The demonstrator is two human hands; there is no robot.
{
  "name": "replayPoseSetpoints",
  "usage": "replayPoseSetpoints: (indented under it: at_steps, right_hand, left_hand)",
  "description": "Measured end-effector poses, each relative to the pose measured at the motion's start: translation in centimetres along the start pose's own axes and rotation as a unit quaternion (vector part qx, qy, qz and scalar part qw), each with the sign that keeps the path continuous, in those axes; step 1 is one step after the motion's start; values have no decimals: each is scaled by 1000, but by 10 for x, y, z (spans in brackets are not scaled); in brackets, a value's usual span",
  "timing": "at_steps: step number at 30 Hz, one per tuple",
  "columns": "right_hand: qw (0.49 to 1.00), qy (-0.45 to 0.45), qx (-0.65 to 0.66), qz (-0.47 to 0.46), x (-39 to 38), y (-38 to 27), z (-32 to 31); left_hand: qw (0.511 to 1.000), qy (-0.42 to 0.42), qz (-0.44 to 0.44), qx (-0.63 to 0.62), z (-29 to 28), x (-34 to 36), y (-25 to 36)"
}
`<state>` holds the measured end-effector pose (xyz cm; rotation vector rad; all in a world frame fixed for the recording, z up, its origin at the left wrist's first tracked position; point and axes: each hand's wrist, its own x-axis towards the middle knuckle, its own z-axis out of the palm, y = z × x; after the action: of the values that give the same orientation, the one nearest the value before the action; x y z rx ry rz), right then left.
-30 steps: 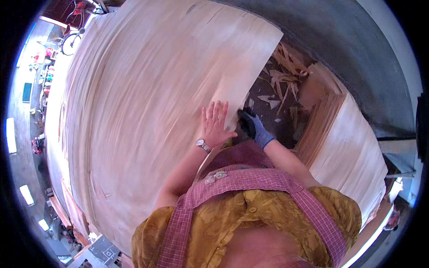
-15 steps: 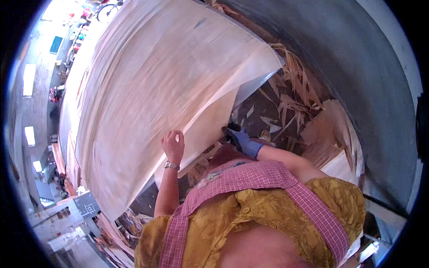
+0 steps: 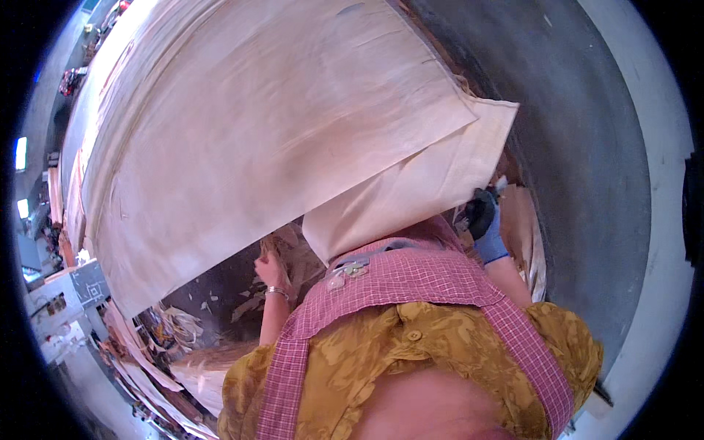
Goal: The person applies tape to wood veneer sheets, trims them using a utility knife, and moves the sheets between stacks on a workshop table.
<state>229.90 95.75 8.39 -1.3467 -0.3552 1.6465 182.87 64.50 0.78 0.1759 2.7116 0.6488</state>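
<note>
A large pale wood veneer sheet [image 3: 279, 125] lies over a broad stack in front of me. Below its near edge, a smaller loose veneer piece [image 3: 411, 191] hangs tilted against my apron, its far right corner raised. My right hand [image 3: 484, 220], in a blue and black glove, is closed at the right edge of this loose piece; its fingertips are partly hidden. My bare left hand [image 3: 271, 270], with a watch [image 3: 277, 291] on the wrist, is low beside the sheet's near edge. Its fingers are curled, and what they hold, if anything, cannot be made out.
Torn veneer scraps [image 3: 249, 304] litter the dark floor below the stack. More veneer strips [image 3: 176, 326] lie in a heap at the lower left. Brown veneer [image 3: 526, 227] stands beyond my right hand, near a grey wall-like surface [image 3: 579, 183].
My right hand has moved right with the loose veneer piece, which now stretches out past the large sheet's corner. My left hand has dropped away from the sheet's edge toward me.
</note>
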Motion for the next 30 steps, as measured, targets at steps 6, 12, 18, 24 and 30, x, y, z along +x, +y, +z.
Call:
replayPoseSetpoints:
  at_steps: [6,12,18,24,30]
  right_hand:
    - [996,-1,0,-88,25,-87,7]
    - [981,-89,77,-154,58,-187,-19]
    - [972,-91,95,-196,97,-286,-41]
    - [952,-164,68,-251,104,-353,15]
    - [947,-260,-20,-189,117,-358,124]
  left_hand:
    - [959,-254,104,-68,85,-60,25]
    - [924,-298,161,-175,138,-148,169]
    - [725,-628,263,-105,143,-211,282]
    - [724,-627,254,-134,54,-202,372]
    - [830,-467,280,-122,-123,-122,440]
